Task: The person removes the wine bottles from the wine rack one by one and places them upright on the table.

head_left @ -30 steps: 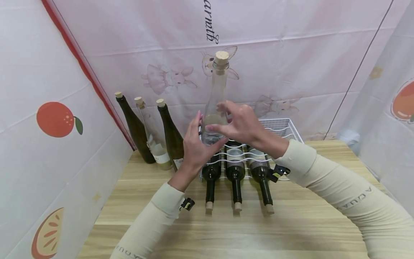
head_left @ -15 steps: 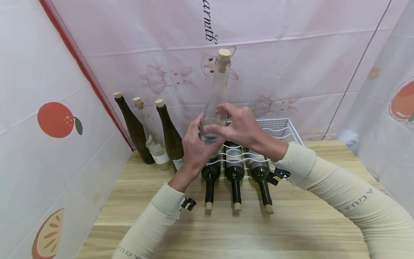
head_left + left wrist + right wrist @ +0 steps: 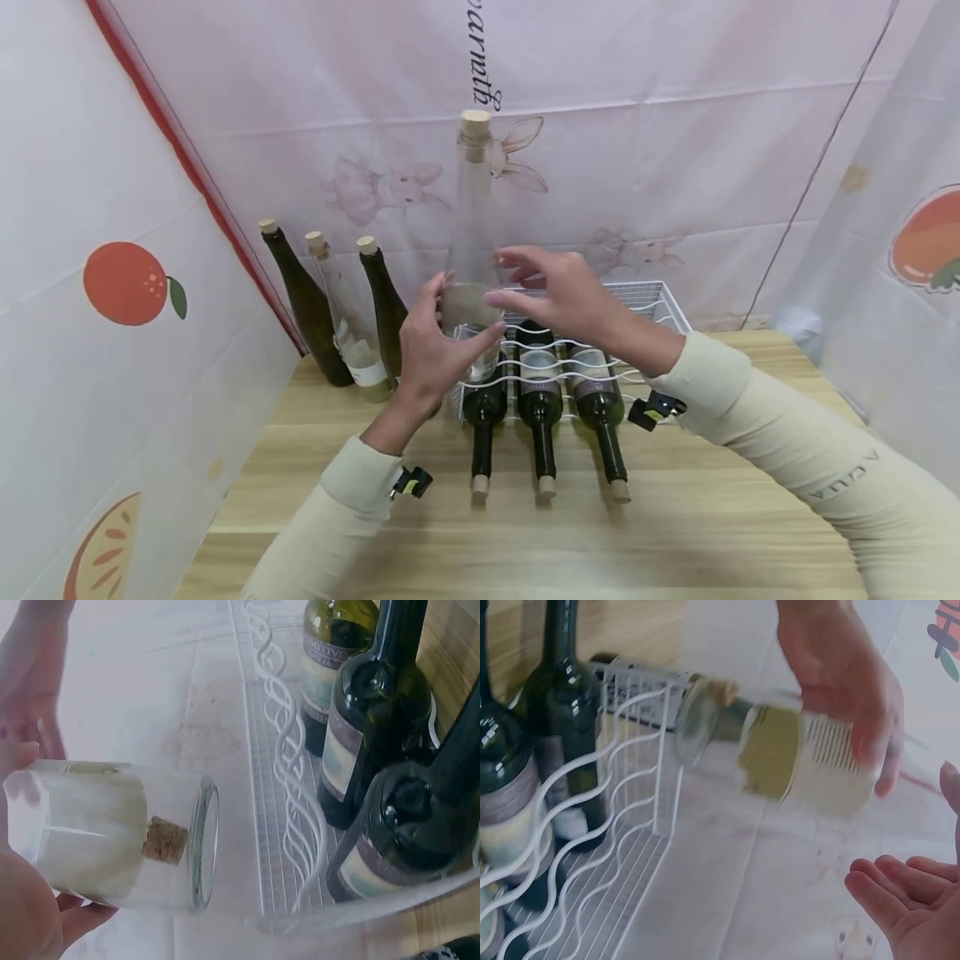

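Observation:
Upright above the rack, a clear glass bottle (image 3: 472, 225) with a cork in its mouth is gripped low on its body by my left hand (image 3: 435, 350). In the left wrist view, a brown cork (image 3: 165, 841) shows through the glass near the bottle's base. A label wraps the side seen in the right wrist view. My right hand (image 3: 573, 296) is beside the bottle with fingers spread and loosely bent; the right wrist view shows it apart from the glass. Beneath them, dark wine bottles (image 3: 540, 400) lie in a white wire rack (image 3: 671, 308), corked necks toward me.
Left of the rack stand two dark corked bottles (image 3: 300, 300) and a clear corked bottle (image 3: 352, 325) with a white label. The wooden table (image 3: 540, 550) meets printed fabric walls (image 3: 600, 67) at the back and sides.
The clear bottle has moved left with my left hand. My right hand has come off the bottle, its fingers now apart from the glass. The head view has shifted slightly.

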`<state>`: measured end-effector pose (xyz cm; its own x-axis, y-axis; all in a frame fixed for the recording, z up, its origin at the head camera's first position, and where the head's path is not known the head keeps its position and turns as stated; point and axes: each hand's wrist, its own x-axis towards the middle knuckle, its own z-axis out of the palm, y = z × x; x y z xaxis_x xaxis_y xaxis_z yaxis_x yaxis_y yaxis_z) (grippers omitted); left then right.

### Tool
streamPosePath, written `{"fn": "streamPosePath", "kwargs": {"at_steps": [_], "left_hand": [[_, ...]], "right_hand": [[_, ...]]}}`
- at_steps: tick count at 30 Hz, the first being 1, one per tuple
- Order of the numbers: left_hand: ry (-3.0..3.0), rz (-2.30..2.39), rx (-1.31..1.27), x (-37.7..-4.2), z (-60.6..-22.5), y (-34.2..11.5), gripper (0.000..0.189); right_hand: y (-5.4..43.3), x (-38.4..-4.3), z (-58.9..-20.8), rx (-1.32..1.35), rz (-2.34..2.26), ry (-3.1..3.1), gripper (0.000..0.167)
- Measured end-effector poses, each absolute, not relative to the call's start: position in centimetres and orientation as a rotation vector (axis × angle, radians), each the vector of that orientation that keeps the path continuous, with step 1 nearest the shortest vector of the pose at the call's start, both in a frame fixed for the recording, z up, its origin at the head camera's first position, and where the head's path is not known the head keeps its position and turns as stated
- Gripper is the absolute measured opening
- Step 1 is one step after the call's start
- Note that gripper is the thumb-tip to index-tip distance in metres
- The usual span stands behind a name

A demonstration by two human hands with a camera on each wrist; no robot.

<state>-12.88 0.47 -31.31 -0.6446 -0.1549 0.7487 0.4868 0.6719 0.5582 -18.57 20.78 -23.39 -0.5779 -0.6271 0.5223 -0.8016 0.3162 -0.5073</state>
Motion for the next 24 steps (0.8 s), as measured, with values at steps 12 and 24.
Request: {"fn": "streamPosePath", "kwargs": {"at_steps": [12,24], "left_hand": [[-2.097,-1.138,-0.114,-10.7,-30.9,-4.2,0.086],[-2.115,-1.151,0.073,-7.7,-31.5,-8.7,0.080]], "right_hand": [[25.6,-19.7,-26.1,1.291,0.790,-2.395,0.057],[29.0,-20.8,-29.5,1.395,0.546,-2.243,0.048]]}}
